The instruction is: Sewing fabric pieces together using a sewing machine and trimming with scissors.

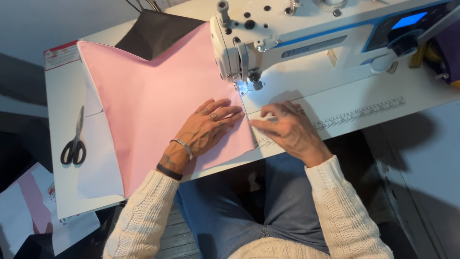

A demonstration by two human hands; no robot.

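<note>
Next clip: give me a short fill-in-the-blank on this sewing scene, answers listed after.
1. The left hand lies flat on the ____ fabric.
2. The scissors lie to the ____ of the fabric.
3. The right hand rests beside a printed ____ on the table.
4. The fabric's edge sits under the sewing ____.

Answers: pink; left; ruler; machine

One head camera looks steeply down, close over the sewing table [335, 103].
</note>
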